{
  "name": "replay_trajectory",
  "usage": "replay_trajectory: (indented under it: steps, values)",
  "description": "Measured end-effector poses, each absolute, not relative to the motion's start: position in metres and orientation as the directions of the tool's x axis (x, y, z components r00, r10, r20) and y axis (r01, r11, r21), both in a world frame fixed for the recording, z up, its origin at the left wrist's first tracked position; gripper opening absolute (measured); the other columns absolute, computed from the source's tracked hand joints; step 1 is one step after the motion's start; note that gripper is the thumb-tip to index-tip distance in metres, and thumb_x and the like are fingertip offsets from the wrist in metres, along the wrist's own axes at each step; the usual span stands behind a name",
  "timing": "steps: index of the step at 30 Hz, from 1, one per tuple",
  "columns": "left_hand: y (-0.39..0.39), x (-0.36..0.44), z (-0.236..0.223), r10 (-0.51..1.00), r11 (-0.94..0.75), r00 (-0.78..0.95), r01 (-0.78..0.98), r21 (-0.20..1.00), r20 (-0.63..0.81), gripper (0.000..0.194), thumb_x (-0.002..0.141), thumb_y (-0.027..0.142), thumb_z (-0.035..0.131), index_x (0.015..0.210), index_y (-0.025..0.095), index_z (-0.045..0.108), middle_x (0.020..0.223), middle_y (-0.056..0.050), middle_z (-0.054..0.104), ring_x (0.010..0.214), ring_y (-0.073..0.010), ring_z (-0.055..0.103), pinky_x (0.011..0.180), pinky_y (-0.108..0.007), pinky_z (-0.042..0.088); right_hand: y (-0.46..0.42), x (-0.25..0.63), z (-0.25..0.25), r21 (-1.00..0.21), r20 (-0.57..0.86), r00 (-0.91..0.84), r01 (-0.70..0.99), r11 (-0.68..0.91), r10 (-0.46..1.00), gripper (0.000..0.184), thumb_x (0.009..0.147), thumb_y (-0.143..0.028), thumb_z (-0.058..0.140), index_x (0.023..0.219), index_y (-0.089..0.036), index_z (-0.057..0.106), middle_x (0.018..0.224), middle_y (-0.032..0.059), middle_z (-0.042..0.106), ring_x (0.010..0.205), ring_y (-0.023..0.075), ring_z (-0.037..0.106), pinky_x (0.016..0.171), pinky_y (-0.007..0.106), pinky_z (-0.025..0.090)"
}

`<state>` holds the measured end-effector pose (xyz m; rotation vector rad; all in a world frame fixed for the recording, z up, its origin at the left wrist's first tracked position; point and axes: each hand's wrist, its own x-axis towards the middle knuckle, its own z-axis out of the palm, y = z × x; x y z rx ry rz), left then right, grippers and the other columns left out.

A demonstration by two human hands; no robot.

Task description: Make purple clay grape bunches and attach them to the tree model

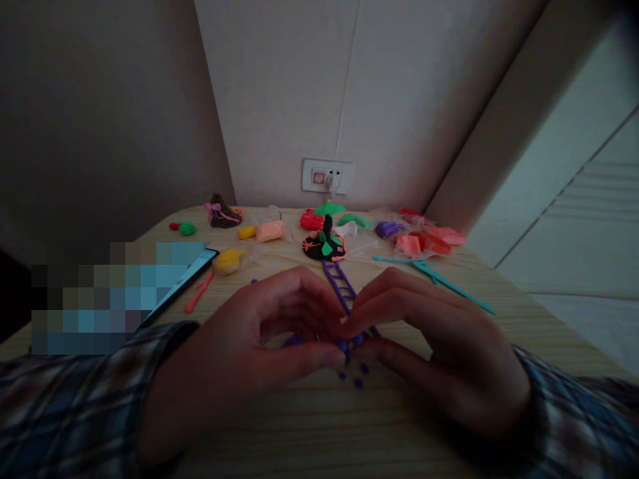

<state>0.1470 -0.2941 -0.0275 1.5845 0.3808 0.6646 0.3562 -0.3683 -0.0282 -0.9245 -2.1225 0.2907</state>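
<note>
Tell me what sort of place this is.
Probably a room in a home, with a table used for clay craft: the wood-grained table stands near a wall socket and bears what look like bagged coloured clay and a teal modelling tool.

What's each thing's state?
Left hand: curled, grip unclear
Right hand: curled, grip unclear
Purple balls: some loose, others between hands
Ladder: partly hidden
Black hat: upright
Screen: lit
Plug: in outlet
Peach clay: bagged
Purple clay: bagged
Teal tools: lying
Pink tool: lying
</note>
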Motion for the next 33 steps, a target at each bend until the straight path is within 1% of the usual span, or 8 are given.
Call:
replay_trajectory:
  steps: [5,9,14,19,22,25,30,33]
  values:
    - [-0.2911,0.1488,-0.0291,0.609,-0.061,0.779,-0.137,0.989,0.146,0.026,0.076,-0.003,0.072,0.088,0.021,0.071,0.083,0.010,0.074,0.080,-0.0047,0.072,0.075,-0.007,0.057,-0.3653,0.3561,-0.0298,-0.469,0.583,-0.421,0.524,0.711,0.695,0.005,0.102,-0.018,0.066,0.105,-0.019,0.069,0.099,-0.0009,0.070,0.093,0.0087,0.067,0.086,0.017,0.053]
    - [-0.2911,0.1478,-0.0308,0.599,-0.065,0.788,-0.132,0.989,0.145,0.025,0.075,-0.001,0.073,0.087,0.020,0.071,0.083,0.008,0.073,0.079,-0.0059,0.072,0.073,-0.009,0.057,-0.3622,0.3542,-0.0315,-0.490,0.581,-0.408,0.515,0.703,0.704,0.002,0.101,-0.021,0.068,0.101,-0.019,0.068,0.095,-0.0007,0.070,0.089,0.0105,0.067,0.081,0.020,0.053]
    - [-0.2911,0.1494,-0.0294,0.592,-0.063,0.794,-0.130,0.989,0.142,0.023,0.077,0.001,0.072,0.088,0.021,0.069,0.083,0.008,0.073,0.079,-0.0062,0.072,0.074,-0.010,0.057,-0.3619,0.3524,-0.0336,-0.491,0.579,-0.401,0.523,0.697,0.710,0.004,0.101,-0.023,0.068,0.099,-0.019,0.067,0.092,-0.0023,0.067,0.084,0.0089,0.065,0.077,0.017,0.051]
    - [-0.2931,0.1523,-0.0291,0.579,-0.154,0.797,-0.102,0.983,0.173,0.019,0.081,0.006,0.073,0.090,0.022,0.067,0.091,0.004,0.076,0.084,-0.0110,0.074,0.080,-0.017,0.061,-0.3621,0.3518,-0.0354,-0.490,0.590,-0.403,0.510,0.707,0.700,0.004,0.100,-0.019,0.069,0.101,-0.021,0.065,0.093,-0.0038,0.066,0.085,0.0085,0.063,0.078,0.017,0.050]
    - [-0.2934,0.1500,-0.0304,0.574,-0.173,0.799,-0.095,0.980,0.179,0.020,0.081,0.005,0.073,0.091,0.022,0.067,0.091,0.004,0.076,0.085,-0.0108,0.075,0.081,-0.015,0.061,-0.3633,0.3518,-0.0367,-0.487,0.580,-0.407,0.521,0.701,0.705,0.005,0.101,-0.021,0.068,0.103,-0.022,0.063,0.094,-0.0044,0.065,0.084,0.0081,0.062,0.078,0.016,0.049]
    - [-0.2930,0.1469,-0.0310,0.571,-0.223,0.800,-0.066,0.972,0.185,0.020,0.082,0.005,0.072,0.092,0.022,0.069,0.089,0.005,0.075,0.086,-0.0107,0.075,0.080,-0.015,0.060,-0.3646,0.3526,-0.0376,-0.506,0.577,-0.371,0.537,0.675,0.728,0.015,0.099,-0.020,0.071,0.105,-0.024,0.057,0.092,-0.0059,0.063,0.081,0.0076,0.060,0.074,0.015,0.049]
    - [-0.2929,0.1465,-0.0290,0.534,-0.342,0.823,-0.002,0.940,0.195,0.015,0.088,0.007,0.069,0.085,0.022,0.068,0.094,0.001,0.078,0.089,-0.0164,0.077,0.079,-0.023,0.064,-0.3620,0.3542,-0.0353,-0.474,0.588,-0.383,0.549,0.688,0.712,0.021,0.097,-0.016,0.072,0.091,-0.023,0.053,0.088,-0.0048,0.060,0.079,0.0090,0.059,0.072,0.016,0.049]
    - [-0.2919,0.1466,-0.0280,0.525,-0.355,0.826,-0.008,0.935,0.207,0.014,0.088,0.010,0.069,0.083,0.022,0.067,0.091,0.002,0.078,0.087,-0.0161,0.077,0.076,-0.023,0.063,-0.3608,0.3547,-0.0328,-0.477,0.588,-0.398,0.532,0.700,0.704,0.020,0.098,-0.019,0.071,0.087,-0.022,0.055,0.087,-0.0033,0.060,0.080,0.0098,0.060,0.072,0.018,0.050]
